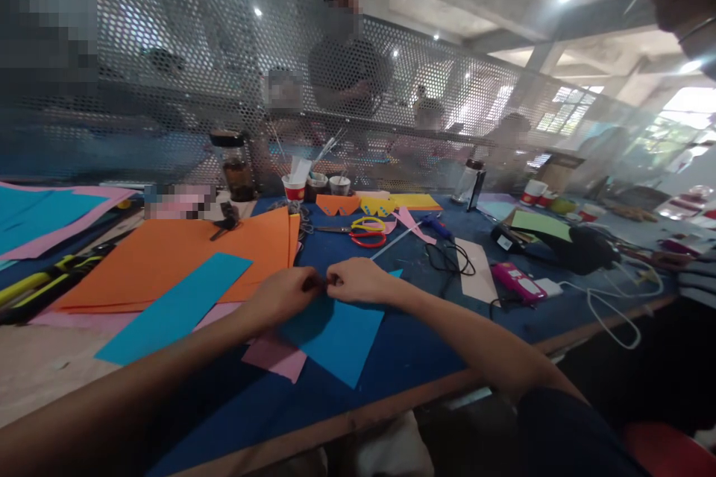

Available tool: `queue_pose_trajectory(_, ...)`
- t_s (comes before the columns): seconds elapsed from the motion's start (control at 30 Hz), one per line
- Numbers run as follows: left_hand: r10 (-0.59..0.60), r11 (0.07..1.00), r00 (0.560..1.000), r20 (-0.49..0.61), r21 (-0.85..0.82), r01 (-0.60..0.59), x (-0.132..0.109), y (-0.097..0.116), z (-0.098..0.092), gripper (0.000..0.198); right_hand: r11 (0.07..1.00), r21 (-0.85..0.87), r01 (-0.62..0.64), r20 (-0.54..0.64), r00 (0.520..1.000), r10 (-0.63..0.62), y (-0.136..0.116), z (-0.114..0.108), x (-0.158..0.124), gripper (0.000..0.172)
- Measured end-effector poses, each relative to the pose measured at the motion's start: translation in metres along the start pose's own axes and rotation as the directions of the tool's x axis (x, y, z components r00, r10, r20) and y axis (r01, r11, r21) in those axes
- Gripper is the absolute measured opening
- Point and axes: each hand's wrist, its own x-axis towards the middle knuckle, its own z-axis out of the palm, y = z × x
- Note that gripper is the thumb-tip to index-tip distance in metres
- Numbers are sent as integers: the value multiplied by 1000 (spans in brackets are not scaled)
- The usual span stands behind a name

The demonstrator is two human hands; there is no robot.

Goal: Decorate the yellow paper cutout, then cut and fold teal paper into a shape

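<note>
A sheet of blue paper [341, 343] lies on the dark blue tabletop in front of me, with a corner showing behind my right wrist. My left hand [288, 294] is closed, its fingertips pinched at the far part of this sheet. Almost touching it, my right hand [358, 282] is closed too, knuckles up, over the same part. The fingertips of both hands are mostly hidden. A piece of pink paper [277, 358] sticks out beneath the blue sheet. Left of it, a blue paper strip [179, 305] rests across large orange sheets [168, 261].
Beyond my hands lie scissors [369, 231] with red and yellow handles, a blue glue gun [436, 225] and cut-out paper glasses [338, 204]. Cups [294, 188] and a dark bottle [235, 168] stand before a perforated metal screen [212, 52]. People are behind it. A pink device [517, 283] with cables sits right.
</note>
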Motion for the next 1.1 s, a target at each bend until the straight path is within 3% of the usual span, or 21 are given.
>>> queue_pose_trajectory(0.17, 92, 979, 995, -44, 185, -82, -13, 7, 6, 28, 1000, 13, -23, -52, 998, 23, 10, 14, 3, 18)
queue_pose_trajectory(0.3, 172, 951, 985, -15, 263, -162, -21, 10, 11, 32, 999, 40, -36, -89, 995, 39, 14, 22, 3, 15)
queue_pose_trajectory(0.73, 277, 888, 961, 11, 379, -261, -25, 4, 26, 34, 976, 130, -175, -99, 977, 189, 8, 29, 9, 13)
queue_pose_trajectory(1.1, 293, 885, 956, 9, 377, -275, -25, 3, 25, 40, 968, 186, -166, -100, 977, 187, 14, 29, 7, 16)
